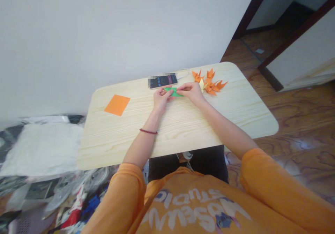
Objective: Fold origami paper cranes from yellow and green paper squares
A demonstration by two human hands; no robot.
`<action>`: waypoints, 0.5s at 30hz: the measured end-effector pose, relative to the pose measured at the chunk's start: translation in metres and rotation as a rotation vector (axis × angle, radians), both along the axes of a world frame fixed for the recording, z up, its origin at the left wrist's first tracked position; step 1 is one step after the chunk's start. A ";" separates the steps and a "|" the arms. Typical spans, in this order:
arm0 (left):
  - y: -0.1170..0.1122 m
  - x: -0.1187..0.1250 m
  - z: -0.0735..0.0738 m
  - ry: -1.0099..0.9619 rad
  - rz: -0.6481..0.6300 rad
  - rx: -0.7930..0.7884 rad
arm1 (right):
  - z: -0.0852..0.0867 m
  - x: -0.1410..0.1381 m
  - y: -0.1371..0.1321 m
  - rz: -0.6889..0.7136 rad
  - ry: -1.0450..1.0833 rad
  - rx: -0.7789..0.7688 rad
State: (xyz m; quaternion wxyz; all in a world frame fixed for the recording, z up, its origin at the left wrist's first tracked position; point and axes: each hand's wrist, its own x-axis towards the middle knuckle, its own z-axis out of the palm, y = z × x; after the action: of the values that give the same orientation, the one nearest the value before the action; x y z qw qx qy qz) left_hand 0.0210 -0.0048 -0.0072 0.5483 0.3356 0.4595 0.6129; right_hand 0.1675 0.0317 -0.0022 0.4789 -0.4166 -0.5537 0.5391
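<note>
A small piece of folded green paper [175,92] is held between both hands, just above the pale wooden table [125,140]. My left hand [161,98] pinches its left end, thumb on top. From the other side, my right hand [193,93] grips its right end between thumb and fingertips. Fingers cover parts of the paper, so its exact fold is hard to make out. Close to my right hand lie several folded orange paper cranes [212,87] and a pale yellow one [202,84]. A flat orange paper square [117,105] rests on the left of the table.
A phone [163,81] with a lit screen lies behind my hands, a white cable [184,74] running from it. The wall [117,35] stands along the table's back edge. Bags and clutter [52,178] fill the floor at left; a doorway is at right.
</note>
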 end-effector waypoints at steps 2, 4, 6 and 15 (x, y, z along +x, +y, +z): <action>0.000 0.000 0.001 0.000 0.002 -0.018 | 0.001 0.000 -0.001 0.004 -0.030 0.033; 0.000 0.001 0.002 0.008 0.011 -0.037 | 0.003 0.000 -0.001 0.002 -0.064 0.072; 0.000 0.001 0.002 0.013 0.017 -0.041 | 0.004 0.000 -0.002 0.001 -0.092 0.109; 0.001 0.000 -0.001 0.015 0.028 -0.023 | 0.004 0.001 -0.001 0.017 -0.125 0.154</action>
State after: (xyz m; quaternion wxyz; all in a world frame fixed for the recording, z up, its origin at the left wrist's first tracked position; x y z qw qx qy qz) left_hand 0.0209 -0.0036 -0.0081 0.5399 0.3272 0.4753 0.6128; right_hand 0.1686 0.0306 0.0019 0.4695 -0.4065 -0.6257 0.4720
